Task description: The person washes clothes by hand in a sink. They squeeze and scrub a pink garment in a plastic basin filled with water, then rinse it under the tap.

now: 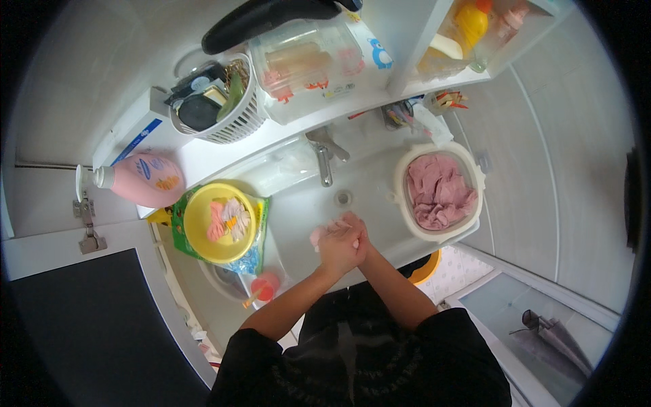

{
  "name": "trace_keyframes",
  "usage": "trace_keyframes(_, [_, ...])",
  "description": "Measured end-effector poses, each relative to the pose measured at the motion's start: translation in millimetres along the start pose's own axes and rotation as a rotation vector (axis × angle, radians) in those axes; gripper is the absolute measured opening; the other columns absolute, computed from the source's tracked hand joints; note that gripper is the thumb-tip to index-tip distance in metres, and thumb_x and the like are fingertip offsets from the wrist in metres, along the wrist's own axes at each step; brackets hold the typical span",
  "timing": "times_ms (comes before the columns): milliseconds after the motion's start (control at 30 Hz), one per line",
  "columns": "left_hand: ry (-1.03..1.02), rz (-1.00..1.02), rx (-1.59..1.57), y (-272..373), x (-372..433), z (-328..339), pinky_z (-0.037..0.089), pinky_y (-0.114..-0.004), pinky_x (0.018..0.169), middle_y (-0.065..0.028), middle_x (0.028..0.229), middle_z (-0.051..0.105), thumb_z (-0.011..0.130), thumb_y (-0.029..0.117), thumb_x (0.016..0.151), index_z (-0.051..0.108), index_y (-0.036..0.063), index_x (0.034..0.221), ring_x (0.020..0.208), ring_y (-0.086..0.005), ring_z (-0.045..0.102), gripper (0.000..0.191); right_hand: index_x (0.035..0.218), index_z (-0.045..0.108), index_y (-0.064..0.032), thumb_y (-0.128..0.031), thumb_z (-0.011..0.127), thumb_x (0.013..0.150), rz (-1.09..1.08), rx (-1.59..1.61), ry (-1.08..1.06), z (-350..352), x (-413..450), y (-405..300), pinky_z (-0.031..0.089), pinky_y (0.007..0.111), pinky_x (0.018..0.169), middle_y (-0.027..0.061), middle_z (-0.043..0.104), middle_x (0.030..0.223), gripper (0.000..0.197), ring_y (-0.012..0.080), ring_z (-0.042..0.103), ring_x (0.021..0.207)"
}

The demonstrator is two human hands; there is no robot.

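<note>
Over the front part of a white sink basin (300, 224), both my hands are pressed together around a small pale pink cloth (319, 236). My left hand (338, 249) lies on top, closed on the cloth. Against it my right hand (362, 236) grips the same bunched cloth, its fingers partly hidden. Just beyond the hands are the drain (343, 198) and the metal faucet (324, 165). To the right stands a white plastic basin (402, 203) with a crumpled pink garment (440, 191) in it. A yellow bowl (196, 239) at the left holds small pink and whitish cloths (224, 219).
The yellow bowl stands on a green and blue plastic package (264, 213). Nearby are a red cup (267, 286) and a pink pump bottle (147, 179). A white basket (236, 122) and a clear plastic box (310, 61) occupy the shelf behind. An open cabinet door (101, 315) stands at left.
</note>
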State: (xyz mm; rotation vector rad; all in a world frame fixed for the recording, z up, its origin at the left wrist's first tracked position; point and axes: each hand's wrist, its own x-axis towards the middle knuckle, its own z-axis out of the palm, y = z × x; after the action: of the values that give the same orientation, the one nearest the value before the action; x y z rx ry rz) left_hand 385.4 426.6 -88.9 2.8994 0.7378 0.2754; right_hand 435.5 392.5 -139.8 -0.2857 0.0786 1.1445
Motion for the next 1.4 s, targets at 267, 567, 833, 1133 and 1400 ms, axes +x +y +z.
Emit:
trace_keyframes(267, [-0.203, -0.562, -0.455, -84, 62, -20, 0.051, -0.046, 0.065, -0.0190, 0.070, 0.065, 0.055, 0.035, 0.093, 0.071, 0.0091, 0.079, 0.070, -0.0405, 0.064, 0.033, 0.091, 0.060, -0.0081, -0.025, 0.058, 0.091, 0.179, -0.547, 0.666, 71, -18, -27, 0.042, 0.029, 0.047, 0.0030, 0.058, 0.081, 0.017, 0.0142, 0.057, 0.068])
trace_keyframes(567, [-0.410, -0.841, -1.409, -77, 31, 6, 0.049, -0.038, 0.090, -0.0143, 0.112, 0.066, 0.035, 0.056, 0.101, 0.060, -0.0013, 0.122, 0.100, -0.0257, 0.064, 0.066, 0.113, 0.059, -0.0029, -0.015, 0.059, 0.091, -0.152, -0.516, 0.468, 67, 5, -57, 0.050, 0.033, 0.086, 0.0101, 0.062, 0.109, 0.025, 0.0192, 0.062, 0.100])
trace_keyframes(833, [-0.159, -1.028, -2.145, -18, 48, -25, 0.049, -0.034, 0.094, -0.0120, 0.115, 0.065, 0.024, 0.058, 0.103, 0.053, -0.0017, 0.130, 0.102, -0.0229, 0.063, 0.071, 0.113, 0.064, -0.0061, -0.018, 0.061, 0.090, -0.713, -1.641, 0.425, 56, 16, -22, 0.050, 0.039, 0.090, 0.0174, 0.062, 0.124, 0.026, 0.0299, 0.062, 0.110])
trace_keyframes(1133, [0.091, -0.806, -1.051, -35, 37, 10, 0.044, -0.036, 0.065, -0.0095, 0.069, 0.056, 0.037, 0.032, 0.106, 0.054, 0.0000, 0.082, 0.066, -0.0197, 0.049, 0.044, 0.069, 0.060, -0.0080, -0.029, 0.061, 0.090, -0.668, -2.045, 0.630, 53, 27, -25, 0.047, 0.046, 0.053, 0.0135, 0.061, 0.061, 0.030, 0.0336, 0.061, 0.054])
trace_keyframes(1400, [-0.068, -0.824, -1.087, -38, 37, 15, 0.049, -0.035, 0.074, -0.0102, 0.093, 0.067, 0.042, 0.031, 0.105, 0.061, 0.0005, 0.105, 0.081, -0.0190, 0.060, 0.036, 0.067, 0.060, -0.0049, -0.022, 0.061, 0.092, -0.842, -2.071, 0.554, 23, 35, -30, 0.047, 0.040, 0.053, 0.0107, 0.059, 0.060, 0.030, 0.0294, 0.061, 0.057])
